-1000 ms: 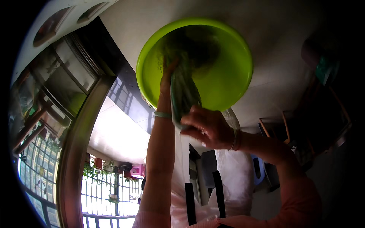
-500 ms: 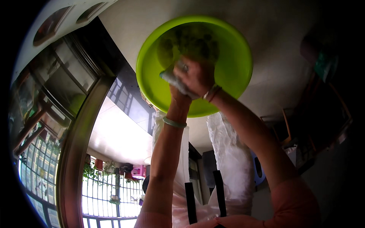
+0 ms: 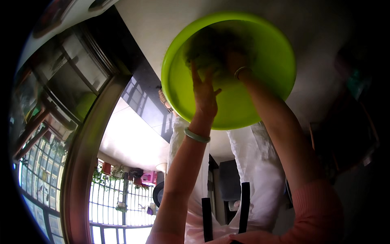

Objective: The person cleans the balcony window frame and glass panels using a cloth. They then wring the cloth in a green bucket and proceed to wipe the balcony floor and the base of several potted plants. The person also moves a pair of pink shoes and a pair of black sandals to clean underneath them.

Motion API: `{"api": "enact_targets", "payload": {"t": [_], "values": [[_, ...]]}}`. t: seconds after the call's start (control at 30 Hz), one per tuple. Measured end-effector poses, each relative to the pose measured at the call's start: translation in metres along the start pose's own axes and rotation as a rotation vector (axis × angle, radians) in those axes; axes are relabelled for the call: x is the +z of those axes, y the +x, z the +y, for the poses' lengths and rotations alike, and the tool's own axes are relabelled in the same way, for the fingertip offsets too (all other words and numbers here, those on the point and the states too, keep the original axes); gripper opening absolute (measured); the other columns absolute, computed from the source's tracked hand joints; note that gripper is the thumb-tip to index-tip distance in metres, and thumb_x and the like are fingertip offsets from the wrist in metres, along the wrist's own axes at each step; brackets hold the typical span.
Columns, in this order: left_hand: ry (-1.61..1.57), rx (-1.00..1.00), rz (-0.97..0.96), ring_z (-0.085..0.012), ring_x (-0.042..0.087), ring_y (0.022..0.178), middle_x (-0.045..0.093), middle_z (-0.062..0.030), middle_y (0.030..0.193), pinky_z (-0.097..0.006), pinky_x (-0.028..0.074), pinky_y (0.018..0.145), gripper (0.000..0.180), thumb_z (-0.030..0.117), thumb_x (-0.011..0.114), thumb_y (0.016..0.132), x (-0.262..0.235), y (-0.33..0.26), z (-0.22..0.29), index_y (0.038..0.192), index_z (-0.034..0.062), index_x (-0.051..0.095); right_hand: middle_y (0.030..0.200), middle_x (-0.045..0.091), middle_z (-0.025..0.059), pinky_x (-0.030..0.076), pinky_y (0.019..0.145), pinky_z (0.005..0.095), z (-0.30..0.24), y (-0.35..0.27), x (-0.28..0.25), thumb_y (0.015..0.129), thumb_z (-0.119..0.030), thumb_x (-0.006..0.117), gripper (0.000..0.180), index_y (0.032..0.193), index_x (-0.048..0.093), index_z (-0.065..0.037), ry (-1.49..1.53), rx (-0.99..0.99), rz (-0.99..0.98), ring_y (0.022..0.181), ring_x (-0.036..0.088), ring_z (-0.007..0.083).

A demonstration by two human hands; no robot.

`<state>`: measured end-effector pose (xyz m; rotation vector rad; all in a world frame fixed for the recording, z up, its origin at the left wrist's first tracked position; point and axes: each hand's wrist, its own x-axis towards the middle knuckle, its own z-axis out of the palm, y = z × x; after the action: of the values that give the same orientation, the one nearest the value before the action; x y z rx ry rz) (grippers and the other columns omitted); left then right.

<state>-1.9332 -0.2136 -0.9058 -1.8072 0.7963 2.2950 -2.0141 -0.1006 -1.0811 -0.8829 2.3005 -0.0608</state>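
Observation:
A large bright green basin [image 3: 280,97] lies in front of me. Dark, blurred contents [image 3: 215,40], perhaps murky water or dark cloth, fill its far part. My left hand [image 3: 205,91] reaches in over the near side, fingers stretched and apart, their tips at the edge of the dark area. It holds nothing I can see. Deeper in and to the right, my right hand [image 3: 237,61] is sunk in the shadowed part, its fingers hidden. A pale bangle [image 3: 197,135] circles my left wrist, and a thin band sits on the right one.
Pale floor [image 3: 138,20] surrounds the basin, with a dark strip [image 3: 144,77] to its left. A framed glass door [image 3: 81,142] stands at the left. Lower down are barred windows, potted plants [image 3: 107,168] and a pink stool [image 3: 149,178]. Dim furniture is at the right.
The hands were together around a grey-white cloth above the basin. Now they are apart, the right one deep in the dark part, and the cloth is out of sight. The basin appears further right.

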Motion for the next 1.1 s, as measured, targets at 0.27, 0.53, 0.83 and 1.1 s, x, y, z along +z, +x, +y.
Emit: {"api": "enact_targets", "payload": {"t": [0.27,0.53,0.83,1.1], "values": [[-0.227,-0.279,-0.054,-0.0385,0.034,0.132,0.025,-0.0135,0.151,-0.057,0.045,0.094,0.063,0.035,0.054,0.096,0.012,0.009,0.008,0.148,0.0302,0.019,0.098,0.059,0.0190,0.048,0.077,0.0416,-0.051,-0.086,-0.106,0.083,-0.005,0.062,0.021,0.103,0.056,-0.004,0.806,0.056,0.295,0.091,0.058,0.0363],[-0.261,-0.258,-0.369,-0.0245,0.064,0.096,0.064,-0.0113,0.109,-0.038,0.056,0.078,0.035,0.028,0.053,0.096,-0.016,0.008,0.003,0.120,0.0029,0.056,0.091,0.055,0.0096,0.046,0.067,0.0355,-0.063,-0.195,-0.255,0.077,-0.004,0.074,0.029,0.103,0.059,-0.005,0.978,-0.248,0.111,0.078,0.055,0.0244],[-0.382,-0.108,-0.478,-0.0276,0.050,0.125,0.049,-0.0124,0.139,-0.042,0.041,0.105,0.047,0.025,0.052,0.095,0.004,-0.088,-0.005,0.137,0.0048,0.043,0.132,0.053,0.0083,0.047,0.097,0.0322,-0.014,-0.121,-0.140,0.092,-0.020,0.064,0.046,0.133,0.049,-0.008,2.307,0.315,0.077,0.117,0.054,0.0197],[-0.458,-0.323,-0.379,-0.0245,0.053,0.119,0.052,-0.0132,0.133,-0.039,0.045,0.100,0.056,0.043,0.050,0.097,0.016,-0.104,0.011,0.138,0.0071,0.040,0.110,0.066,0.0082,0.054,0.087,0.0364,-0.033,-0.115,-0.136,0.091,-0.027,0.064,0.038,0.122,0.057,-0.005,2.617,0.267,-0.328,0.099,0.064,0.0178]]}}
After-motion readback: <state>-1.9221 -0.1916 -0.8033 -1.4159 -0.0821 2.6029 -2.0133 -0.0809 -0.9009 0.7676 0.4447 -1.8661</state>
